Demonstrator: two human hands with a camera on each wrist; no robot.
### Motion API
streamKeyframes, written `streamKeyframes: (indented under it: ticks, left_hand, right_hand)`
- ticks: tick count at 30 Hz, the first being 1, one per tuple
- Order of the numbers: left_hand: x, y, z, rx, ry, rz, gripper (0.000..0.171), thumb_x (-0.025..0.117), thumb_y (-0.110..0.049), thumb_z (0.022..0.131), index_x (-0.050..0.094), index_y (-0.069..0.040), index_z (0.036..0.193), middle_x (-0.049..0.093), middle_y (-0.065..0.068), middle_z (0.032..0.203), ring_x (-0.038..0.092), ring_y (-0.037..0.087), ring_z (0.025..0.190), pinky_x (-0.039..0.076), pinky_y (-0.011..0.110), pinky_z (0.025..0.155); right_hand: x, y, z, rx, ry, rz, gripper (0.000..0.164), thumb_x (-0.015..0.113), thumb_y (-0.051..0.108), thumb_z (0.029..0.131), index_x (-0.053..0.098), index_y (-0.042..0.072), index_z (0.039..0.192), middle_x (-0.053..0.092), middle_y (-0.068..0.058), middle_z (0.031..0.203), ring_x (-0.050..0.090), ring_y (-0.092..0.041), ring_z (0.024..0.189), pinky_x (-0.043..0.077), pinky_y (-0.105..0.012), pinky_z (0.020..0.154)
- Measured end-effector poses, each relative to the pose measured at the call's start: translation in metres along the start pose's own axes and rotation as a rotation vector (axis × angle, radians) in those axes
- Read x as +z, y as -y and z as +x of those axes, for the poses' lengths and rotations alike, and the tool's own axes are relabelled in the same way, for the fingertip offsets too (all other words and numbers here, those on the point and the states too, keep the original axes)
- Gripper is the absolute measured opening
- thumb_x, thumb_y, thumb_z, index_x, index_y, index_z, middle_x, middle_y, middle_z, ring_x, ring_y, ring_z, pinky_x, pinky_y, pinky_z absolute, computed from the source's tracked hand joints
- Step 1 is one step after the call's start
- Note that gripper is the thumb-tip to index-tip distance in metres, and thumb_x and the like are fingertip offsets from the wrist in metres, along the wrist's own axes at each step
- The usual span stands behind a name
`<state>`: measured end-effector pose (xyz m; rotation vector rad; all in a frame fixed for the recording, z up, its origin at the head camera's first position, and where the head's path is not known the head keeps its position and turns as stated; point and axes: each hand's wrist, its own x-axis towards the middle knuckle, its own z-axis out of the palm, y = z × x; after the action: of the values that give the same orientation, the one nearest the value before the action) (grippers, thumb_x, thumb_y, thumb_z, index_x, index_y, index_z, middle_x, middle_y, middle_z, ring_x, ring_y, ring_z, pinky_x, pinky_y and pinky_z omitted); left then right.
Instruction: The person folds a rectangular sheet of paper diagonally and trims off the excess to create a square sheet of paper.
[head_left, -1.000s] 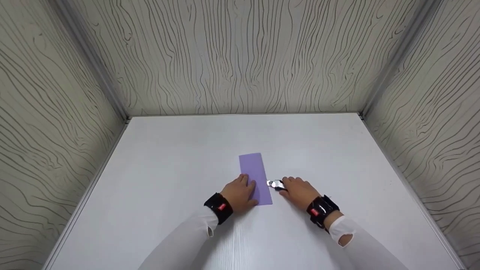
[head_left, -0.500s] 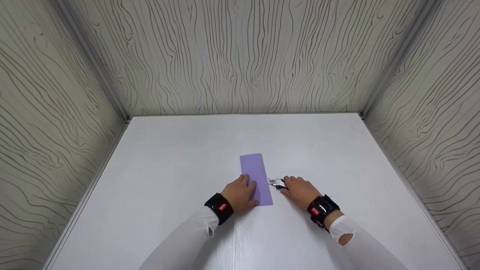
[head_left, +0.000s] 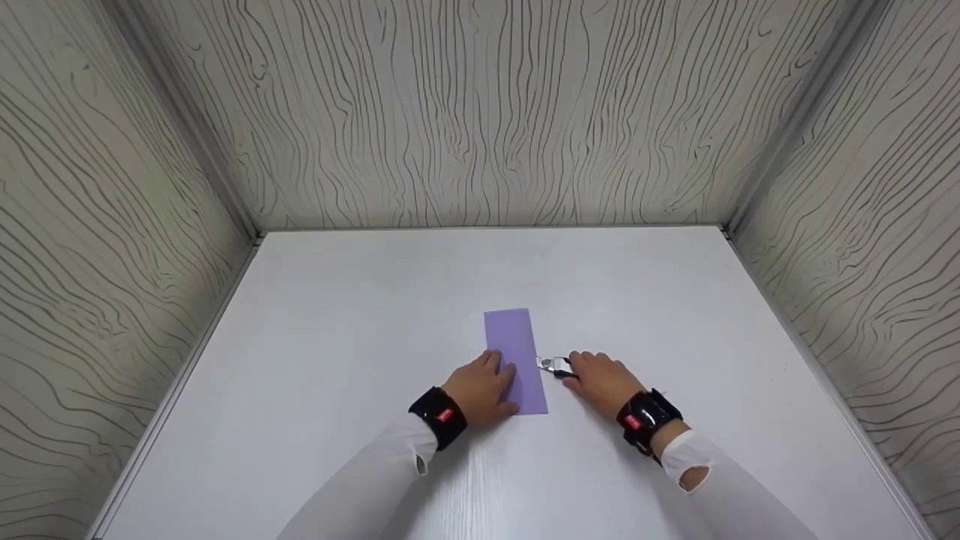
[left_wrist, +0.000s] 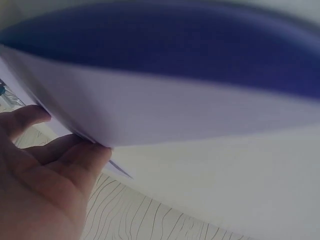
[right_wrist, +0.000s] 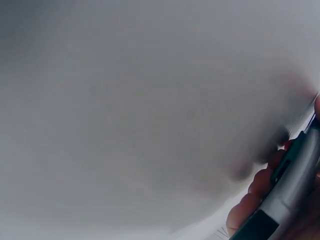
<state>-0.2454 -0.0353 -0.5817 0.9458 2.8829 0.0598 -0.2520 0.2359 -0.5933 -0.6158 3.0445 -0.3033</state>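
A long purple paper point(head_left: 519, 337) lies on the white table in the head view, seeming folded in the left wrist view. My left hand point(head_left: 478, 390) rests on its left side, fingers spread, their tips pressing the paper; in the left wrist view the fingertips point(left_wrist: 102, 152) meet the purple paper point(left_wrist: 150, 45), which looms blurred close to the camera. My right hand point(head_left: 602, 381) grips a silver, dark-handled hole punch point(head_left: 556, 366) whose head sits at the paper's right edge. In the right wrist view fingers curl around the hole punch's handle point(right_wrist: 295, 185); its head is out of sight there.
The white table point(head_left: 360, 315) spreads around the paper. Behind it and on both sides stand wood-grain patterned walls point(head_left: 480, 120), with grey strips in the corners. Black bands point(head_left: 439, 417) circle both wrists.
The paper has shifted slightly right under my left hand, and the hole punch stays at its right edge. My right hand tilted the tool a little; both arms have hardly moved.
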Motion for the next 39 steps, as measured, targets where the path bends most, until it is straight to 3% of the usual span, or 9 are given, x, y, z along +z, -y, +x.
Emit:
streamKeyframes:
  ticks: [8, 11, 15, 22, 39]
  left_hand:
    - [-0.008, 0.002, -0.003, 0.027, 0.029, 0.008, 0.071, 0.069, -0.056, 0.102, 0.057, -0.013, 0.158, 0.053, 0.02, 0.162, 0.052, 0.036, 0.152, 0.05, 0.044, 0.121]
    - [-0.007, 0.002, 0.001, 0.045, -0.005, 0.023, 0.061, 0.071, -0.056, 0.101, 0.068, -0.012, 0.143, 0.065, 0.017, 0.145, 0.063, 0.031, 0.135, 0.059, 0.041, 0.108]
    - [-0.003, 0.002, 0.008, 0.063, -0.053, 0.036, 0.056, 0.074, -0.056, 0.098, 0.073, -0.01, 0.129, 0.068, 0.014, 0.13, 0.066, 0.028, 0.118, 0.063, 0.04, 0.094]
    - [0.003, 0.002, 0.013, 0.032, -0.002, -0.026, 0.068, 0.075, -0.058, 0.098, 0.066, -0.01, 0.145, 0.057, 0.022, 0.158, 0.057, 0.036, 0.146, 0.058, 0.046, 0.111]
    - [-0.009, -0.004, 0.009, 0.027, 0.025, -0.028, 0.06, 0.074, -0.055, 0.099, 0.067, -0.01, 0.138, 0.058, 0.022, 0.156, 0.056, 0.036, 0.147, 0.057, 0.046, 0.112]
  right_hand:
    - [-0.007, 0.002, -0.006, -0.004, 0.037, 0.033, 0.024, 0.07, 0.03, 0.106, 0.061, 0.008, 0.105, 0.059, -0.005, 0.083, 0.059, -0.026, 0.079, 0.055, -0.049, 0.07]
    - [-0.006, 0.002, -0.009, 0.001, 0.041, 0.048, 0.024, 0.071, 0.031, 0.106, 0.06, 0.009, 0.102, 0.057, -0.002, 0.081, 0.056, -0.023, 0.076, 0.052, -0.046, 0.068]
    - [-0.003, 0.002, -0.011, -0.004, 0.035, 0.043, 0.025, 0.07, 0.031, 0.106, 0.06, 0.009, 0.103, 0.056, -0.002, 0.081, 0.055, -0.022, 0.076, 0.052, -0.045, 0.068]
    - [0.0, 0.002, -0.012, -0.021, 0.017, 0.004, 0.026, 0.069, 0.033, 0.107, 0.06, 0.009, 0.104, 0.057, -0.002, 0.081, 0.056, -0.023, 0.075, 0.052, -0.044, 0.067]
    - [-0.006, 0.004, -0.01, 0.003, 0.029, 0.004, 0.024, 0.071, 0.032, 0.106, 0.063, 0.009, 0.107, 0.059, -0.003, 0.083, 0.057, -0.024, 0.079, 0.053, -0.046, 0.07]
